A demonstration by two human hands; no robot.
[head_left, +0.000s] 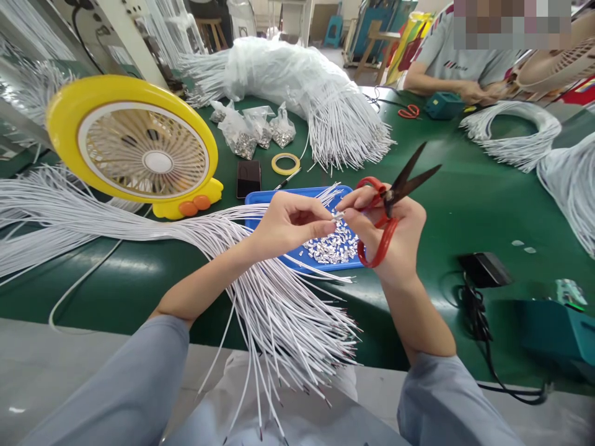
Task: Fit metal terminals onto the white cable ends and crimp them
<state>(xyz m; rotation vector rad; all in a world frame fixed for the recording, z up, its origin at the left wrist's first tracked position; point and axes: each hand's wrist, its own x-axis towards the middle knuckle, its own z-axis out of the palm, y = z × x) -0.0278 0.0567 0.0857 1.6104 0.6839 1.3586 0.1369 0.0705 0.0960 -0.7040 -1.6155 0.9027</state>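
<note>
Two hands meet fingertip to fingertip over the blue tray (pixel 253 197). The left hand (pixel 290 226) pinches a small pale piece (pixel 338 216) between thumb and forefinger; whether it is a loose fitting or a wire's end, I cannot tell. Its long axis runs crosswise from one hand toward the other, rising slightly rightward, so both hands are equally near, the right fingertips at its right end. The right hand (pixel 400 248) also grasps red-handled scissors (pixel 388 196), blades parted and aimed up and away from the piece. Below lie loose metal bits (pixel 331 251) in the tray; white wires (pixel 283 303) fan out under the left forearm, across the tabletop (pixel 455 214) and over its near edge.
</note>
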